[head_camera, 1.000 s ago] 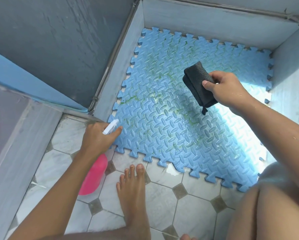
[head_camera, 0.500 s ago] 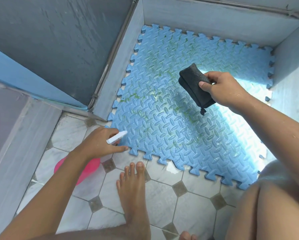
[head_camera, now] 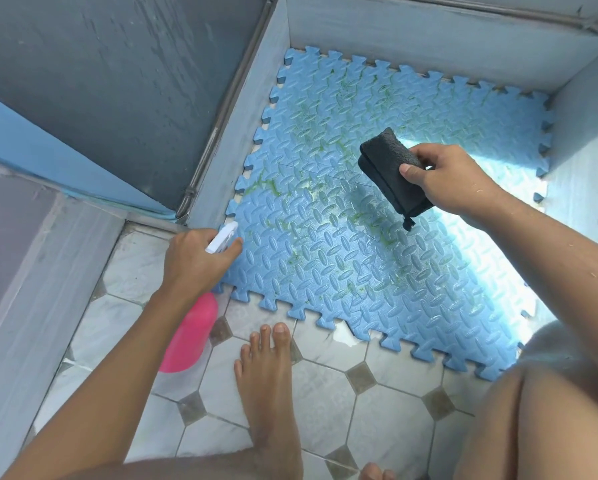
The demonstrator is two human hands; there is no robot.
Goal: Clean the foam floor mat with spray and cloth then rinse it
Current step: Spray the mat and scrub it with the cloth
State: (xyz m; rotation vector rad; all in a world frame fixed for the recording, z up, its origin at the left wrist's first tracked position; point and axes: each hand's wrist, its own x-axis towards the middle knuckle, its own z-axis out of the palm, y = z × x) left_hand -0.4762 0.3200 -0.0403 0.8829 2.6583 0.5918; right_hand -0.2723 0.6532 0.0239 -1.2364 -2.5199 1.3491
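Note:
A blue foam floor mat (head_camera: pixel 377 271) with a raised oval pattern and green streaks lies in a walled corner. Over its near left corner my left hand (head_camera: pixel 195 259) grips a spray bottle (head_camera: pixel 190 336) with a pink body and a white nozzle that points across the mat. My right hand (head_camera: pixel 453 178) hovers above the mat's middle right, closed on a folded dark grey cloth (head_camera: pixel 391 168). The cloth hangs clear of the mat's surface. Bright sunlight washes out the mat's right side.
Grey walls (head_camera: pixel 429 39) enclose the mat at the back, left and right. White floor tiles (head_camera: pixel 325 403) with small grey diamonds lie in front. My bare foot (head_camera: pixel 269 382) rests on the tiles just before the mat's front edge, and my right knee (head_camera: pixel 550 410) fills the lower right.
My left hand dipped the spray bottle toward the tiles, then brought it back up to the mat's near left corner. My right hand with the cloth shifted only slightly.

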